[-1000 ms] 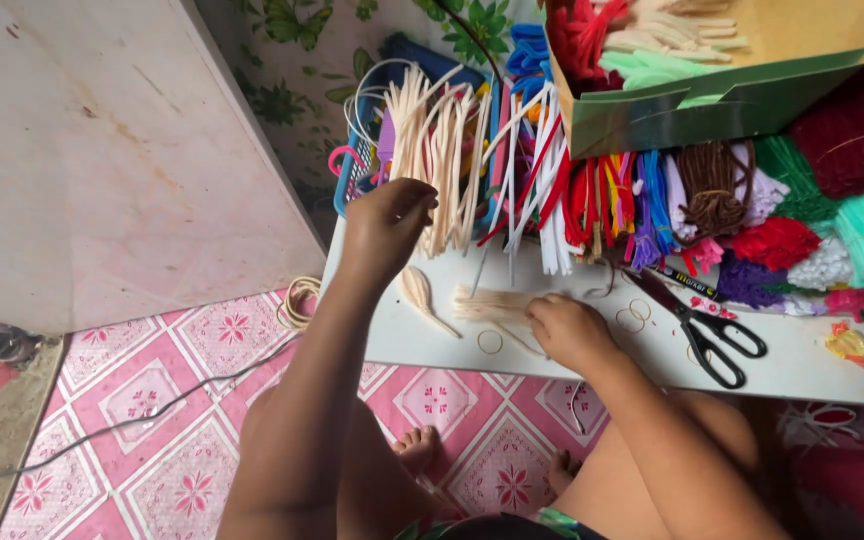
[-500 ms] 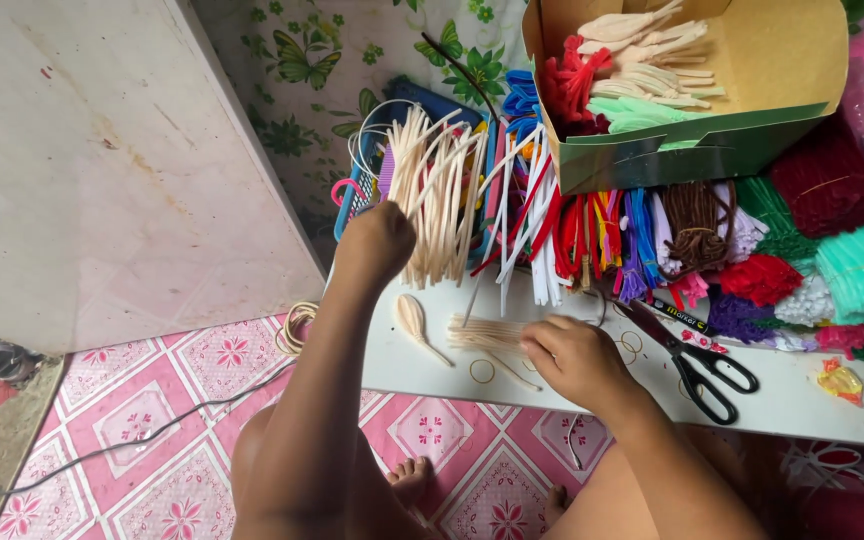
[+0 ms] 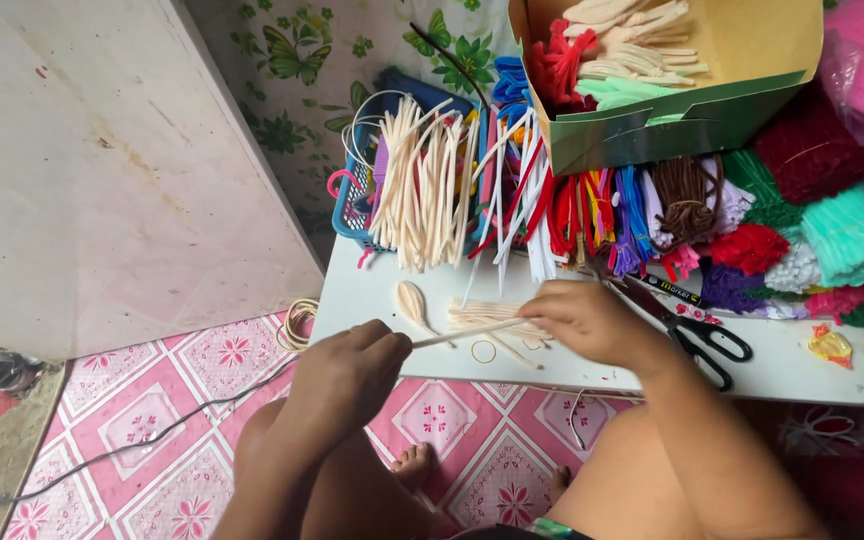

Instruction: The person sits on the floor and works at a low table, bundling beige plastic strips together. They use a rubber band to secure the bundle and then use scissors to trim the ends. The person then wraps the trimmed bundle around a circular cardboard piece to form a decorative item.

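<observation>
The left hand (image 3: pixel 352 365) is closed in a pinch on one end of a single cream fuzzy pipe-cleaner stem (image 3: pixel 467 334), holding it level just off the near edge of the low white table (image 3: pixel 372 300). The right hand (image 3: pixel 587 320) curls loosely over the stem's other end and over a small flat bundle of cream stems (image 3: pixel 482 314) lying on the table; whether those fingers truly grip the stem I cannot tell.

As for progress, one finished cream loop-shaped petal (image 3: pixel 410 300) lies on the table just left of the bundle, and a thin round ring (image 3: pixel 483 351) sits in front of it. The stem in hand is still straight, so most of the shaping looks left to do.

Black-handled scissors (image 3: pixel 697 335) lie on the table to the right of the right hand, near its wrist. Behind the bundle stands a blue plastic basket (image 3: pixel 352 215) of long cream stems, with rows of coloured stems and an open green cardboard box (image 3: pixel 672 120) beyond. Open room on the table is a narrow front strip; the left hand works over pink patterned floor tiles (image 3: pixel 212 360)
</observation>
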